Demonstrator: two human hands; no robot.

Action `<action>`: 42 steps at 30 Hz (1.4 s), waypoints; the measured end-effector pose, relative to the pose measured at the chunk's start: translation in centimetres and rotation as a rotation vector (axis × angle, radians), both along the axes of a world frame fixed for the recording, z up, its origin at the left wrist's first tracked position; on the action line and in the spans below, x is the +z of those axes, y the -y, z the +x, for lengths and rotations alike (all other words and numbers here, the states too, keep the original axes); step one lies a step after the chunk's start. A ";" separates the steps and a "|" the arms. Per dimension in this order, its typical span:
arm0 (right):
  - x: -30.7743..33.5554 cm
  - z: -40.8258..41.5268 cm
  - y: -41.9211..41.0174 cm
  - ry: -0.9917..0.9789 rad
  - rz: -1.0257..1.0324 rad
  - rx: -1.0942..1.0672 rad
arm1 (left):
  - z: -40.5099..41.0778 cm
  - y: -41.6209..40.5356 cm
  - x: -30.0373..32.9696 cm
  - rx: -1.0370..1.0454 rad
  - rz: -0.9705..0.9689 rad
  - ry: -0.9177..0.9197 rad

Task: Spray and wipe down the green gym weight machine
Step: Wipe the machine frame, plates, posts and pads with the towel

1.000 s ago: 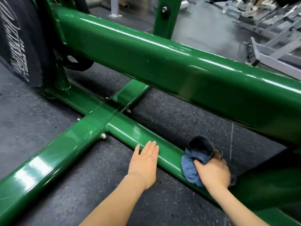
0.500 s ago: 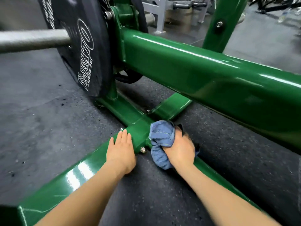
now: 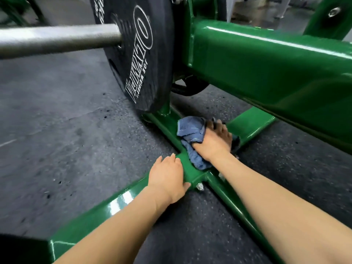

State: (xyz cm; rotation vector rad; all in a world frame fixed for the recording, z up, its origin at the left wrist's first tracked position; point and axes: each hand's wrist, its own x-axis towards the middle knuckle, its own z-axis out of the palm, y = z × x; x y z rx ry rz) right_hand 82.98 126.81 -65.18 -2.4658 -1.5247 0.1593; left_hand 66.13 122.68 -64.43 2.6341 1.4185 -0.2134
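Observation:
The green weight machine (image 3: pixel 266 61) fills the view, its floor bars meeting in a cross joint at the centre. My right hand (image 3: pixel 213 141) grips a bunched blue cloth (image 3: pixel 190 130) and presses it on the floor bar just past the joint, near the foot of the upright. My left hand (image 3: pixel 167 178) rests flat on the near floor bar (image 3: pixel 91 220) at the joint, fingers straight, thumb over the bar's side. No spray bottle is in view.
A black weight plate (image 3: pixel 139 54) hangs on a steel bar (image 3: pixel 57 39) right above and left of the cloth. The thick green beam runs overhead on the right. Grey speckled rubber floor (image 3: pixel 57 130) lies on both sides. A bolt (image 3: pixel 200 187) sticks out by the joint.
My right hand has slid the cloth along the floor bar from the right end, past the cross joint, toward the upright under the plate. My left hand followed along the bar to the joint.

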 end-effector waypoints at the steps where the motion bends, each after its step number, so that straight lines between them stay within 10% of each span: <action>1: 0.0 -0.3 0.7 -0.026 0.006 0.015 | -0.1 -0.1 0.0 0.013 -0.027 0.001; 20: 1.1 -3.6 -10.5 0.203 -0.139 0.342 | -0.3 -3.1 -0.8 0.084 -0.410 0.026; 33: 1.7 -2.5 0.6 0.150 -0.095 0.192 | -4.6 1.1 -0.2 0.177 -0.163 -0.065; 42: 0.2 -11.8 6.5 0.121 0.045 0.497 | -9.0 3.2 0.2 0.285 -0.181 -0.047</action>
